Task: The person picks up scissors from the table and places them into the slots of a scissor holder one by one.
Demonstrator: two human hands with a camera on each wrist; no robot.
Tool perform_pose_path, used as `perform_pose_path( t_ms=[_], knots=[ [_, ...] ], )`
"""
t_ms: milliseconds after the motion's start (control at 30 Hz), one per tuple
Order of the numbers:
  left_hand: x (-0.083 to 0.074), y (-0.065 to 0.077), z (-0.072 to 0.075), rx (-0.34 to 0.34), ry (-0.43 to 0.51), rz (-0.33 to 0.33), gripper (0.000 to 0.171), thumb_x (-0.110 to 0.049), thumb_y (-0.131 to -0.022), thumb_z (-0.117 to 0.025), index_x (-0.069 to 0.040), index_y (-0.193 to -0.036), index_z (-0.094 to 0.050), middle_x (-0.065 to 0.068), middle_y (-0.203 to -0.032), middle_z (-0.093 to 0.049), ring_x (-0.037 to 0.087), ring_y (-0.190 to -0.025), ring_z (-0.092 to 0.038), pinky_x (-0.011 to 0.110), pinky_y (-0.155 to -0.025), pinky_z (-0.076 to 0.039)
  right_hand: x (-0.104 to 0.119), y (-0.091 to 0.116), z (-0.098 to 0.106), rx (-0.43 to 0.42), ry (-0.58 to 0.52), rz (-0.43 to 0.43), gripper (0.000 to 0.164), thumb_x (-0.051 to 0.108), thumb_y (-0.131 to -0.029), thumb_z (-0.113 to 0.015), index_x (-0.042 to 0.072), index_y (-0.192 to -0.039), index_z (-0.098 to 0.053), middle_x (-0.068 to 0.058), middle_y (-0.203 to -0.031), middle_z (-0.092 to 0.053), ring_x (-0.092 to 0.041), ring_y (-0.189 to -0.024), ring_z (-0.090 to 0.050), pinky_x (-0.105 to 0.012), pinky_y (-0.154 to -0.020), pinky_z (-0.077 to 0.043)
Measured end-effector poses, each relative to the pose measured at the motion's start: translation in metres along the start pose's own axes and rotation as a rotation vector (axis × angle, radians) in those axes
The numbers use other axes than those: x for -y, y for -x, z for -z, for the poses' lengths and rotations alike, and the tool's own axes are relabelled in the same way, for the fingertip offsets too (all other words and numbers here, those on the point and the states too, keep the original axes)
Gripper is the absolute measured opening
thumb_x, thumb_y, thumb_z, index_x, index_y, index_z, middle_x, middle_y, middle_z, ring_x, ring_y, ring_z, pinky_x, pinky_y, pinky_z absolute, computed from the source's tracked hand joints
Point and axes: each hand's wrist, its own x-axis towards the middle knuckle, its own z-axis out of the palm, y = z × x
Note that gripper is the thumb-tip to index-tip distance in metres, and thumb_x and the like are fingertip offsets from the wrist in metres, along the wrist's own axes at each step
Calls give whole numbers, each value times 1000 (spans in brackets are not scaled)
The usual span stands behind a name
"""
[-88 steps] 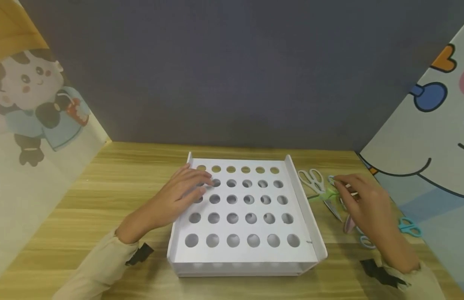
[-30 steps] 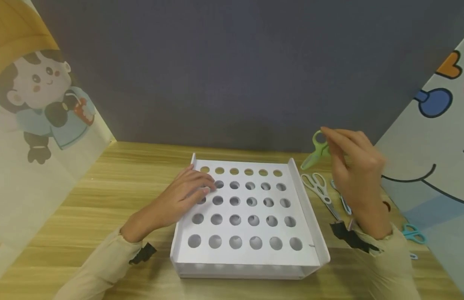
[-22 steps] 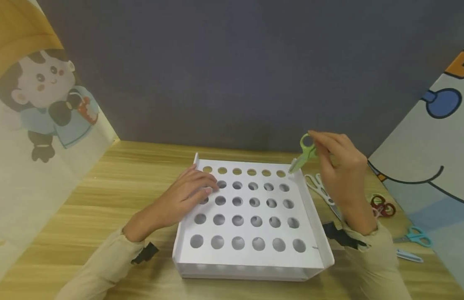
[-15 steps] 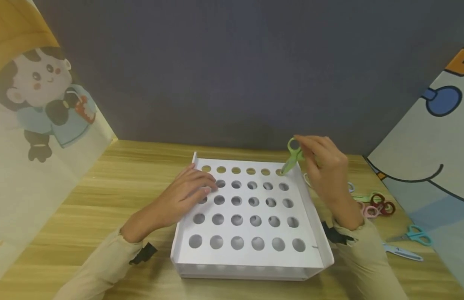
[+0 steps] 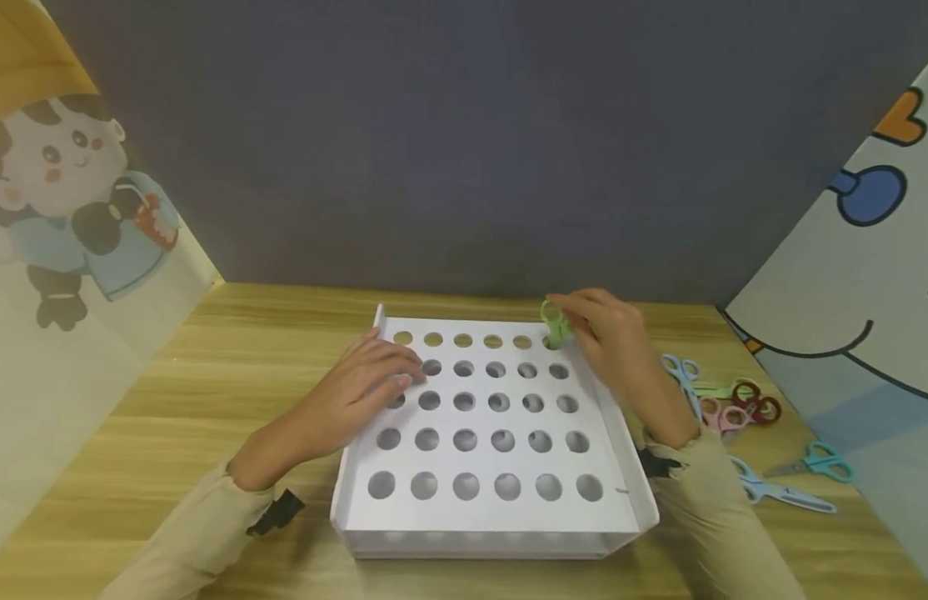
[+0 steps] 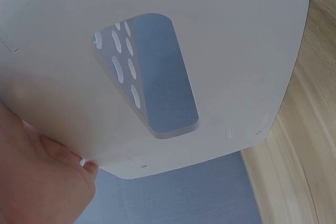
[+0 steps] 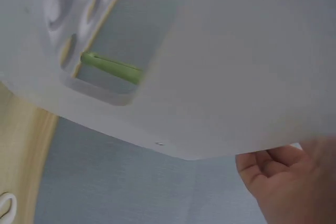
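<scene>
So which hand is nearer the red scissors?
The right hand: it is at the rack's back right corner, on the side where the red scissors lie; the left hand is at the rack's left side, farther from them.

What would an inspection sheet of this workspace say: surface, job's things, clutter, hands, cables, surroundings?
Surface: wood-grain table.
Job's things: light-green scissors point down in the far right corner hole of the white rack.
Clutter: pink scissors, dark red scissors, teal scissors and others, right of the rack.
Hands: left hand rests on the rack's left side; right hand pinches the light-green scissors' handle.
Cables: nothing seen.
Surroundings: dark back panel, cartoon-printed side panels.
</scene>
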Motion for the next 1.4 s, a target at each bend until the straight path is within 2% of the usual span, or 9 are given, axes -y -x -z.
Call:
perform_pose_path(
  t_ms=[133,233,433,533,667,867,967,1133,1400],
  knots=[
    [0,1,0,-3,6,2,23,-13,-102,-49,-10,-110,-70,-1,-119,-66,22,-124,-54,55,-121,-11,-3,1,-3,103,-12,-40,25,-7,-90,-66,3,-111,-74,-14,-104,-73,-30,-93,-69,-44,-78,-57],
    [-1,2,0,-1,5,9,23,-14,-102,-49,-11,-110,-70,-2,-119,-66,22,-124,-54,54,-121,-10,-4,2,-5,148,-18,-44,22,-4,-89,-69,3,-109,-75,-14,-104,-73,-32,-94,-70,-46,-80,-56],
    [-1,4,0,-2,1,19,23,-14,-102,-49,-11,-111,-70,-2,-120,-66,22,-125,-53,53,-121,-10,-2,1,-4,213,-10,-63,27,-3,-89,-69,4,-115,-72,-14,-105,-73,-30,-93,-67,-45,-77,-55],
    [-1,4,0,0,0,22,23,-14,-102,-49,-11,-112,-70,-1,-121,-66,23,-126,-53,52,-121,-10,-4,1,2,212,-40,-80,26,0,-90,-70,3,-116,-72,-13,-103,-73,-28,-91,-66,-43,-76,-56],
    [-1,3,0,6,-4,28,24,-15,-102,-49,-11,-112,-70,0,-124,-65,24,-129,-51,51,-122,-10,-12,2,17,167,-59,-79,20,2,-90,-70,-1,-110,-72,-14,-97,-72,-28,-87,-67,-44,-74,-58],
    [-1,1,0,8,-3,26,24,-15,-102,-49,-10,-113,-70,2,-125,-65,24,-129,-51,51,-122,-9,-22,2,37,109,-5,-65,14,-3,-89,-70,-3,-103,-74,-14,-90,-73,-28,-78,-68,-46,-67,-58],
    [0,2,0,11,-4,28,24,-15,-102,-48,-10,-113,-70,2,-125,-65,24,-129,-51,51,-122,-9,-28,3,41,127,14,-83,14,-2,-90,-69,-3,-103,-73,-15,-91,-73,-29,-80,-69,-47,-67,-59],
    [3,2,-1,13,-5,23,24,-15,-103,-48,-11,-114,-69,1,-126,-64,24,-130,-51,54,-121,-10,-41,6,44,181,44,-166,16,3,-93,-67,-4,-107,-72,-19,-94,-73,-32,-85,-69,-49,-69,-59],
    [4,2,-2,16,-6,27,25,-15,-103,-48,-12,-115,-69,1,-127,-64,25,-131,-50,54,-121,-10,-66,12,39,270,82,-261,22,7,-96,-63,-7,-112,-68,-26,-101,-70,-41,-83,-70,-53,-71,-58]
  ],
)
